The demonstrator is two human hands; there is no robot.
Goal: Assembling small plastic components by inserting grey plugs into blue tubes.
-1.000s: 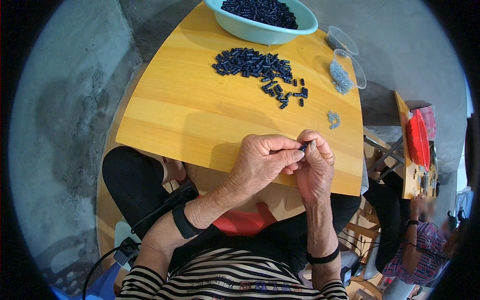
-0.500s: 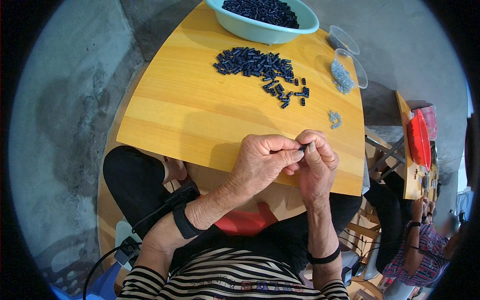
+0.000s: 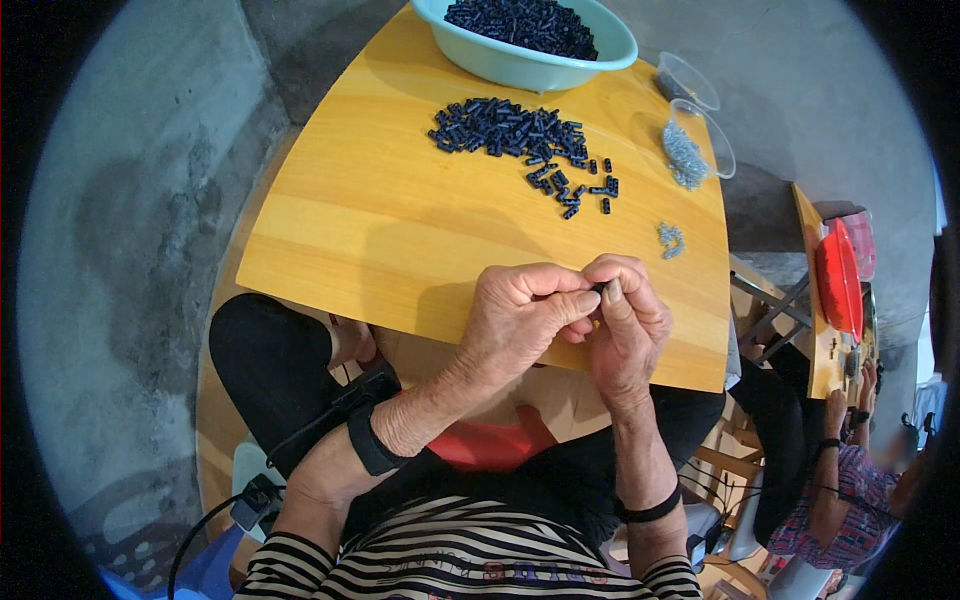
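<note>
Above the table's near edge my two hands meet at the fingertips. My left hand (image 3: 522, 312) pinches a small black block-shaped piece (image 3: 599, 288), most of it covered by fingers. Thumb and forefinger of my right hand (image 3: 630, 325) press together at the same piece; whether they also hold something smaller cannot be seen. Farther off lies a pile of small black pieces (image 3: 510, 128) of the same look, with several strays (image 3: 560, 180) on its near right side. A little group of shiny silver bits (image 3: 670, 239), perhaps screws, rests right of my hands.
A pale green basin (image 3: 520, 70) full of black pieces stands at the table's far edge. Two clear tubs, one with silver bits (image 3: 684, 158), sit at the far right of the wooden table (image 3: 340, 220). Another person (image 3: 835, 500) works at a table with a red basin (image 3: 838, 280).
Both my hands have shifted very slightly, still joined at the small black piece. At the right, the other person's hands have moved a little apart.
</note>
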